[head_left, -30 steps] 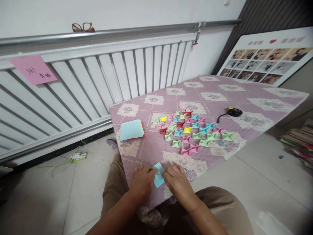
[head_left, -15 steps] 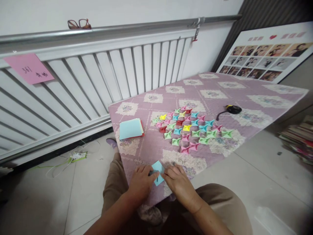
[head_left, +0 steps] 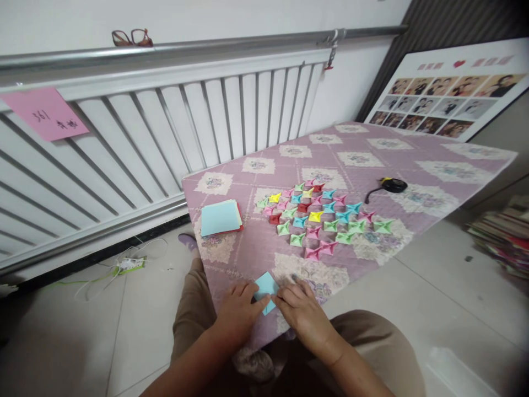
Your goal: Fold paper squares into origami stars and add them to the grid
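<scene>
A small light-blue sheet of folding paper [head_left: 266, 282] lies at the near edge of the table, turned like a diamond with creases and flaps folded towards its middle. My left hand [head_left: 241, 307] presses on its left side, thumb laid across the flap near the centre. From the right, my right hand [head_left: 298, 304] holds the opposite corner between thumb and fingers, its fingers curled. The two thumbs nearly meet at the paper's middle. Beyond them stand rows of small folded paper shapes [head_left: 316, 216] in pink, green, blue, yellow and red.
A stack of coloured paper [head_left: 220, 218], blue on top, sits at the table's left. Further right lies a black tape-measure-like object [head_left: 394, 185] with a strap. The flowered tablecloth [head_left: 256, 248] covers the table. Behind runs a white radiator [head_left: 231, 116]; a power strip [head_left: 130, 265] rests on the floor.
My left thumb has slid slightly down and right across the blue paper, and the dark slit between the flaps looks narrower. The right hand has barely moved.
</scene>
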A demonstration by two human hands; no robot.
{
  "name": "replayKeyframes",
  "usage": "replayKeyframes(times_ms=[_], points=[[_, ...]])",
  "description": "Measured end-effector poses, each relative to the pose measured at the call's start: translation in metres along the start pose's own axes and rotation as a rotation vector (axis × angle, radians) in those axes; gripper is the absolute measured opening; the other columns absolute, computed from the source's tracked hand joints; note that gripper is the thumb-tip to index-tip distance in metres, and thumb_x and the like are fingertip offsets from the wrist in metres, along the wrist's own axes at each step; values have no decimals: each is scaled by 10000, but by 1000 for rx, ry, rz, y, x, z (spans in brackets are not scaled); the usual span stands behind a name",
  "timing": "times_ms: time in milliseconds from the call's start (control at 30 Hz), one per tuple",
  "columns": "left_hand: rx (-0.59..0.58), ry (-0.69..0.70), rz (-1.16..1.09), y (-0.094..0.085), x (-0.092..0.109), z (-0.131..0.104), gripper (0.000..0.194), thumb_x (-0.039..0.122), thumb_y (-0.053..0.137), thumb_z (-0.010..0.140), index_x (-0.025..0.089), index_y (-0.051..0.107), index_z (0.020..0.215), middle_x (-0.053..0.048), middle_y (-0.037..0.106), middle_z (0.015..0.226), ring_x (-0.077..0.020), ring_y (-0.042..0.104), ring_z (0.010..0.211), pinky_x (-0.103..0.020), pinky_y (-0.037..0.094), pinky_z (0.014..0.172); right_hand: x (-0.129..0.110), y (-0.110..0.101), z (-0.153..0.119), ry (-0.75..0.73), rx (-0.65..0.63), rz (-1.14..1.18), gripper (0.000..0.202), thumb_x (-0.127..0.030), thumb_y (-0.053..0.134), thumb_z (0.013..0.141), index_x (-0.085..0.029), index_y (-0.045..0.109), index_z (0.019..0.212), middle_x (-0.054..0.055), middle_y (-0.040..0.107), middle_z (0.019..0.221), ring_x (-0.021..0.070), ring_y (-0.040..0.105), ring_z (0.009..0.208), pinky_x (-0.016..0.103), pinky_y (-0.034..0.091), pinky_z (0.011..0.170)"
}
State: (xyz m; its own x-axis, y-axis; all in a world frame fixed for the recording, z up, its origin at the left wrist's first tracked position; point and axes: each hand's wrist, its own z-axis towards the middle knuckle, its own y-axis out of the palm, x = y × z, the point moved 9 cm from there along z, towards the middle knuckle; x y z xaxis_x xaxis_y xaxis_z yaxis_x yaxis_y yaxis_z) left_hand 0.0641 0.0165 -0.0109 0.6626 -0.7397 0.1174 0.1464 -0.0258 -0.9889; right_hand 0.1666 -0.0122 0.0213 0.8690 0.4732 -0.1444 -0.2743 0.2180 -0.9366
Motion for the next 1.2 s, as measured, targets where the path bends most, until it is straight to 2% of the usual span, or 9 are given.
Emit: replayKeyframes(times_ms=[167,367,467,567,667,767,1033,1200], points=[[20,67,33,0,4,-6,409,261,536,888,375,499,1279,-79,505,1264,-276,470,1110,-446,407,908,-3,1,-10,12,56,52,240,-159,474,921,-257,612,1092,9,659,986,204,553,1029,475,261,1032],[34,151,73,0,8,-12,411,306,521,897,358,480,1303,-100,473,1321,-288,448,1164,-448,384,951,-6,-6,-15,109,209,101,202,-229,492,910,-250,631,1055,5,682,1025,191,578,1006,419,216,1062],[6,150,68,0,9,-12,389,348,498,908,339,488,1297,-88,465,1346,-291,435,1195,-456,364,984,-23,0,-10,67,179,23,301,-229,507,891,-201,575,1183,37,645,1179,200,543,1114,390,158,1091],[-7,128,51,1,8,-12,365,404,489,910,330,519,1266,-75,464,1360,-280,429,1218,-442,362,1001,-31,10,-8,49,131,-24,374,-264,512,885,-180,528,1249,36,622,1238,194,514,1170,366,85,1115],[1,109,32,3,6,-13,392,419,497,906,366,487,1295,-66,464,1369,-273,430,1225,-434,369,999,-26,17,-16,55,119,-65,402,-325,528,877,-187,524,1254,28,603,1268,188,505,1183,351,26,1121],[13,100,8,4,3,-15,415,378,491,920,405,435,1330,-55,438,1398,-263,410,1250,-436,354,1013,-16,22,-28,54,78,-118,437,-306,543,863,-192,501,1283,27,582,1294,195,496,1193,381,-12,1115],[9,106,-37,9,-1,-19,432,352,482,927,416,408,1348,-55,414,1424,-261,389,1276,-446,337,1026,-4,14,-39,116,48,-165,426,-304,528,856,-239,500,1276,-2,584,1291,227,512,1156,450,24,1076],[20,114,-38,8,0,-18,425,353,484,923,406,424,1341,-70,429,1408,-275,391,1269,-457,340,1015,7,1,-36,191,89,-105,324,-320,538,869,-275,541,1189,-11,677,1139,223,578,1044,438,131,1028]])
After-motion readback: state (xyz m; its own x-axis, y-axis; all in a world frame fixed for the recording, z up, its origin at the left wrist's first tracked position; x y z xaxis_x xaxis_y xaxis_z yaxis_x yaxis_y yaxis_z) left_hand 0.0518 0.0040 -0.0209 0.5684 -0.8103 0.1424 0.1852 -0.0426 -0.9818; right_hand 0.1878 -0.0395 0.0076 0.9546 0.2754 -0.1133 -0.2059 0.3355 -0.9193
